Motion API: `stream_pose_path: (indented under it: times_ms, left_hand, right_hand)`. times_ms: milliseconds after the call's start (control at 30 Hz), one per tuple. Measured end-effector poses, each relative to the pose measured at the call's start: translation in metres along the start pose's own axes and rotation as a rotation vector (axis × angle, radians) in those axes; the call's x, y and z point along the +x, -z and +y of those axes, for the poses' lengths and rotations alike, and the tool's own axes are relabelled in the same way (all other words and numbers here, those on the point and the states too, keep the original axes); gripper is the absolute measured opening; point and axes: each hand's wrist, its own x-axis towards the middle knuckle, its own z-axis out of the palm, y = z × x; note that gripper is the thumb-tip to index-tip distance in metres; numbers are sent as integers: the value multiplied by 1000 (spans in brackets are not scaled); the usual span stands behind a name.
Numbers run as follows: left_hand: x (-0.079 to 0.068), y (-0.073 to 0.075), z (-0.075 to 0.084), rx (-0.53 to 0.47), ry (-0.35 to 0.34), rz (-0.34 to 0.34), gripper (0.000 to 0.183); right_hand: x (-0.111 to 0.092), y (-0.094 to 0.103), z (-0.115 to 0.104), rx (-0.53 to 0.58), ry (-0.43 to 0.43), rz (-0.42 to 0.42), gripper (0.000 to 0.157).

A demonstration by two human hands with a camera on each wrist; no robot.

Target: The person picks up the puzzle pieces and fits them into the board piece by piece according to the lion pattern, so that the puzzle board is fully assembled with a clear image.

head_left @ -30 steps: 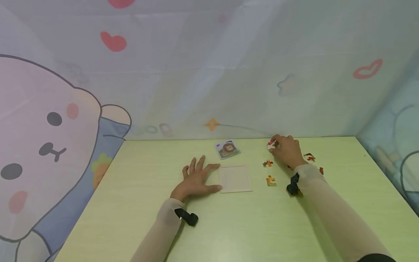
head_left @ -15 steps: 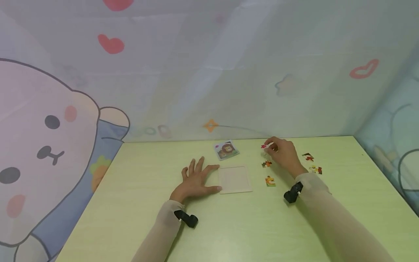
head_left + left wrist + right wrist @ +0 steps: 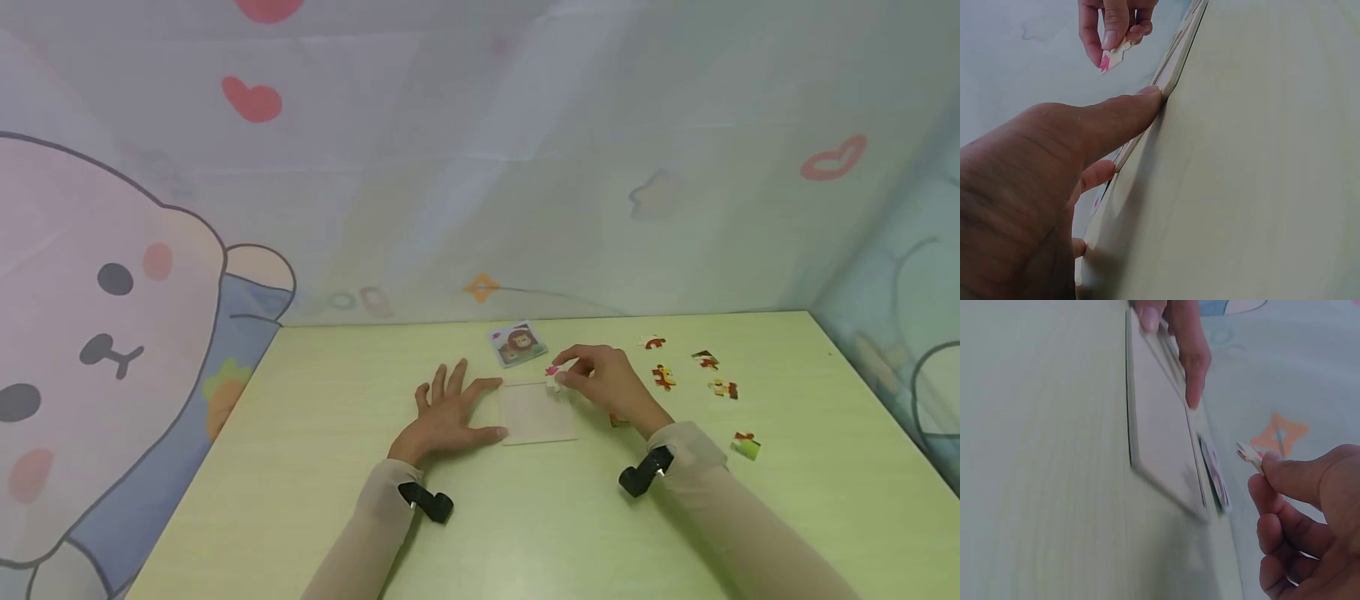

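My right hand pinches a jigsaw puzzle piece between thumb and fingers, above the upper right corner of a shallow square puzzle tray. The piece is white with a pink patch, as the left wrist view also shows. In the right wrist view it is raised off the table, and the tray's flat inside is bare. My left hand lies at the tray's left side with its fingers spread. Its thumb touches the tray's near left corner and its index fingertip the far left one.
A square picture card with a lion lies behind the tray. Several loose puzzle pieces are scattered to the right, among them a green one and an orange one. A printed cloth backdrop rises behind the table.
My right hand has picked up the pink-and-white puzzle piece from the back right and carried it left and nearer, to the tray. My left hand has stayed at the tray.
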Motion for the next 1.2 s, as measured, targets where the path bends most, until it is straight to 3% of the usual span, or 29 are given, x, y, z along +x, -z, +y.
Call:
stream_pose_path:
  times_ms: [267, 533, 867, 1200]
  left_hand:
    - [1, 2, 2, -3, -22, 14, 82]
    - [-5, 2, 7, -21, -37, 22, 81]
    - [1, -1, 0, 13, -25, 30, 83]
    - [0, 0, 3, 7, 2, 7, 81]
  right_hand:
    - [11, -26, -13, 37, -23, -66, 20]
    - [12, -52, -18, 66, -88, -63, 18]
    - [17, -62, -25, 34, -99, -20, 20]
    - [23, -63, -35, 18, -185, -17, 24]
